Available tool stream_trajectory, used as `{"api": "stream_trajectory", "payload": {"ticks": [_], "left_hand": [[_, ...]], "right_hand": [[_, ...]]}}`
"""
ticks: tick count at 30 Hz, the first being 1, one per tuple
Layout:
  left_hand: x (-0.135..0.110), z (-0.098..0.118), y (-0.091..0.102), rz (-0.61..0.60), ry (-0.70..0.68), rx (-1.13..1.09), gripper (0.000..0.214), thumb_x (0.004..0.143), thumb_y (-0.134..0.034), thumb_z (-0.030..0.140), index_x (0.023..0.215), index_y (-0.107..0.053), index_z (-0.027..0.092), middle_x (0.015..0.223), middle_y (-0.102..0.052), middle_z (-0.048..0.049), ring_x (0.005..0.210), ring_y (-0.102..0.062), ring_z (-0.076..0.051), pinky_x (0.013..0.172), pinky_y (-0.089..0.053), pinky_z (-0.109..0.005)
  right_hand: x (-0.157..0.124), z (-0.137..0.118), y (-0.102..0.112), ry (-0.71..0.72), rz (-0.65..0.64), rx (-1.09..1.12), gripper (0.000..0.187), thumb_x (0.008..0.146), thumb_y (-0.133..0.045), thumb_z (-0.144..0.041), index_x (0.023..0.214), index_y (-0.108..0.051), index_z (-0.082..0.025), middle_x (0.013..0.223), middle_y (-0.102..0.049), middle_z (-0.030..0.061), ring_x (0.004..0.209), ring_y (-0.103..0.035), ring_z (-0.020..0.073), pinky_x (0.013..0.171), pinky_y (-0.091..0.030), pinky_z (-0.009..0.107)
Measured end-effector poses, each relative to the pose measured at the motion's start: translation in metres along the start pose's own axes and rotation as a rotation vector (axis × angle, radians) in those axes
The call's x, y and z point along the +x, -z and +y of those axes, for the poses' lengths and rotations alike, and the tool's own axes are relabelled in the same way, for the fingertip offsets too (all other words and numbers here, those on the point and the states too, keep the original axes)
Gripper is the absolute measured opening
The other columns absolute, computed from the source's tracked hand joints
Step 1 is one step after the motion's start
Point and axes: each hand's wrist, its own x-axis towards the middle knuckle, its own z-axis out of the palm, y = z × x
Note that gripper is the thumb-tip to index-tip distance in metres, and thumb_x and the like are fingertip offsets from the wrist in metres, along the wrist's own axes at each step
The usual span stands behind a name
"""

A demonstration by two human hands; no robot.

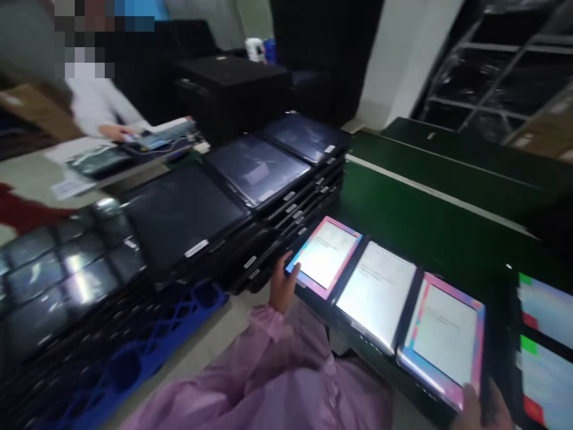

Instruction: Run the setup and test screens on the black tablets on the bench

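Three lit tablets lie side by side in what looks like a black tray [405,376], in front of the person's body. The left tablet [329,254] and the right tablet [447,334] show coloured borders; the middle tablet [379,292] has a plain white screen. All three face upward, probably so that the screens can be read together.

The left hand [281,288] is partly closed around the tray's left end, its thumb over the corner of the left tablet. The right hand [486,409] is at the other end, beside the lower corner of the right tablet; it is blurred and cut by the picture edge, so one cannot tell how firmly its fingers close. Such a hold at two ends seems to keep the row steady.

Beyond the tray is a green table [447,230]. On the other side, flat dark boxes [259,170] stand in stacks, their labels facing outward, perhaps for easy reading, near a blue basket [152,352].
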Motion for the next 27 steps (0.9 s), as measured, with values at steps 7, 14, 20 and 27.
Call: {"api": "stream_trajectory", "payload": {"ticks": [7,14,20,27], "left_hand": [[-0.027,0.021,0.007,-0.013,-0.295,0.246,0.055,0.099,-0.061,0.044,0.147,-0.051,0.020,0.151,-0.055,-0.0163,0.143,-0.050,-0.033,0.122,-0.039,-0.055],[-0.106,0.065,-0.002,-0.721,-0.795,0.517,0.050,0.099,-0.055,0.019,0.148,-0.048,0.023,0.138,-0.068,-0.0074,0.143,-0.051,-0.026,0.131,-0.024,-0.056],[-0.103,0.064,-0.017,-0.723,-0.894,0.650,0.047,0.101,-0.051,0.017,0.147,-0.050,0.019,0.139,-0.070,-0.0058,0.146,-0.049,-0.027,0.133,-0.011,-0.058],[-0.090,0.076,-0.042,-0.644,-0.971,0.627,0.043,0.102,-0.052,0.019,0.144,-0.054,0.023,0.132,-0.074,-0.0051,0.141,-0.056,-0.026,0.134,-0.008,-0.056]], "right_hand": [[-0.007,-0.012,-0.001,-0.098,0.042,0.146,0.074,0.091,-0.060,-0.061,0.147,-0.060,-0.013,0.145,-0.059,0.0172,0.135,-0.053,0.0391,0.116,-0.039,0.057],[-0.011,-0.010,0.002,-0.101,0.081,0.126,0.066,0.092,-0.059,-0.054,0.145,-0.062,-0.015,0.145,-0.060,0.0155,0.135,-0.053,0.0384,0.114,-0.039,0.055],[-0.011,-0.007,0.002,-0.119,0.065,0.161,0.065,0.094,-0.059,-0.056,0.146,-0.062,-0.017,0.144,-0.061,0.0149,0.133,-0.055,0.0369,0.110,-0.043,0.053],[-0.010,-0.006,0.008,-0.081,0.027,0.194,0.068,0.096,-0.056,-0.061,0.146,-0.061,-0.015,0.146,-0.059,0.0146,0.136,-0.053,0.0350,0.115,-0.038,0.050]]}}
